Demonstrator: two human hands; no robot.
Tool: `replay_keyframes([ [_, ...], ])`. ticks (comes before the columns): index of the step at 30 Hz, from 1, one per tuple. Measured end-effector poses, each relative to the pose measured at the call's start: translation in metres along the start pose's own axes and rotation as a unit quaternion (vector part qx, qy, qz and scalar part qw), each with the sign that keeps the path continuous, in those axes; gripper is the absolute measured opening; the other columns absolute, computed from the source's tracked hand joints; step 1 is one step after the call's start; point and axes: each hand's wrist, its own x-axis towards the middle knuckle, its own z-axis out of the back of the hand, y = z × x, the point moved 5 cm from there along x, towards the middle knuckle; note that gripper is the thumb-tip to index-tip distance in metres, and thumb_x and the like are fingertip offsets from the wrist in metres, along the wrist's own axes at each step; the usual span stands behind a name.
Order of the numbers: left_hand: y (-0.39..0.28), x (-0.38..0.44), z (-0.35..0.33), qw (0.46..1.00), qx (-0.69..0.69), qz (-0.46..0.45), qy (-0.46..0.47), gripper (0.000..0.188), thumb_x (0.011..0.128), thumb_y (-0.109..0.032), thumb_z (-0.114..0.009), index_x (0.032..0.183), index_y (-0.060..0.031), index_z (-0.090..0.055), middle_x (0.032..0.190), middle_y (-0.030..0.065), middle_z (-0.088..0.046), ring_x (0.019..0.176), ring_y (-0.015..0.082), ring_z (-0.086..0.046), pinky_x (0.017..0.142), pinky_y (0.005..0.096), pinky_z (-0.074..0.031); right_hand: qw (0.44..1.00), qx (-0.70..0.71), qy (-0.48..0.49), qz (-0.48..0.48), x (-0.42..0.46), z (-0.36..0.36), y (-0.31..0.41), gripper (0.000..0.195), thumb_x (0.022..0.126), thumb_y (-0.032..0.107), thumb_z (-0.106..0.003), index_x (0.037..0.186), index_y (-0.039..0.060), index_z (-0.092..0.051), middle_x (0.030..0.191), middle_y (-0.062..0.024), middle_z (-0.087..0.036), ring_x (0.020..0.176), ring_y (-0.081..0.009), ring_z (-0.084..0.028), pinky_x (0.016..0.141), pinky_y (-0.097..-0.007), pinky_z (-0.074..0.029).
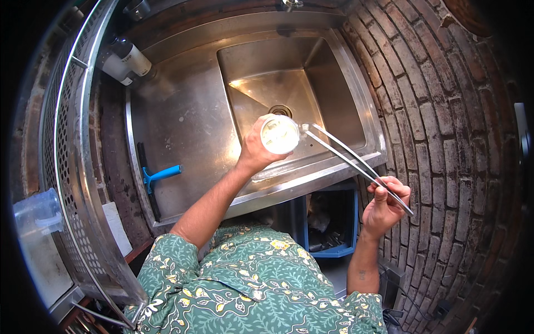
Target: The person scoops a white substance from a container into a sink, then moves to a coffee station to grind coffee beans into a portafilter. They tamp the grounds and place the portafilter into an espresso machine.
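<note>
My left hand (255, 144) is wrapped around a round clear cup (280, 134) above the front part of the sink (267, 89). Its contents look pale and overexposed, so I cannot tell what they are. Long metal tweezers (348, 158) are pinched near their back end in my right hand (386, 204). Their arms stand apart, and the tips point at the cup's right side. A small translucent piece (305, 127) shows beside the tips; whether they grip it is unclear.
A blue-handled squeegee (160, 173) lies on the left of the steel drainboard (183, 125). Two bottles (135, 62) are at its back left corner. A perforated metal rack (69, 137) rises at left, a brick wall (434, 125) at right. Below the sink edge is a blue-rimmed bin (331, 251).
</note>
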Motion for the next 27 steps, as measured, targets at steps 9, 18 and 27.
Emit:
replay_keyframes([
  [9, -0.008, -0.001, -0.003, 0.999, 0.01, -0.04, -0.029, 0.096, 0.066, -0.031, -0.108, 0.145, -0.0038, -0.062, 0.131, 0.0135, -0.075, 0.124, 0.0264, -0.075, 0.113, 0.04, -0.059, 0.997, -0.055, 0.037, -0.038, -0.02, -0.036, -0.002, 0.034, 0.093, -0.002, -0.091, 0.112, 0.0013, -0.062, 0.118, -0.0202, -0.071, 0.092, -0.0223, -0.078, 0.083, -0.0331, -0.069],
  [18, -0.003, 0.0, -0.005, 0.999, 0.011, -0.022, -0.026, 0.094, 0.068, -0.032, -0.107, 0.145, -0.0033, -0.061, 0.131, 0.0137, -0.075, 0.124, 0.0262, -0.075, 0.113, 0.04, -0.059, 0.999, -0.027, -0.005, -0.018, -0.02, -0.037, 0.001, 0.031, 0.096, -0.005, -0.086, 0.109, -0.0012, -0.058, 0.112, -0.0212, -0.072, 0.091, -0.023, -0.079, 0.081, -0.0356, -0.072],
  [27, -0.005, 0.001, -0.003, 0.999, 0.016, -0.03, -0.036, 0.095, 0.067, -0.031, -0.108, 0.146, -0.0036, -0.061, 0.131, 0.0133, -0.076, 0.123, 0.0248, -0.075, 0.113, 0.0398, -0.059, 0.999, 0.025, -0.006, -0.026, -0.006, -0.018, 0.007, 0.03, 0.098, -0.004, -0.085, 0.112, -0.0002, -0.058, 0.113, -0.0212, -0.07, 0.092, -0.0246, -0.078, 0.077, -0.0342, -0.072],
])
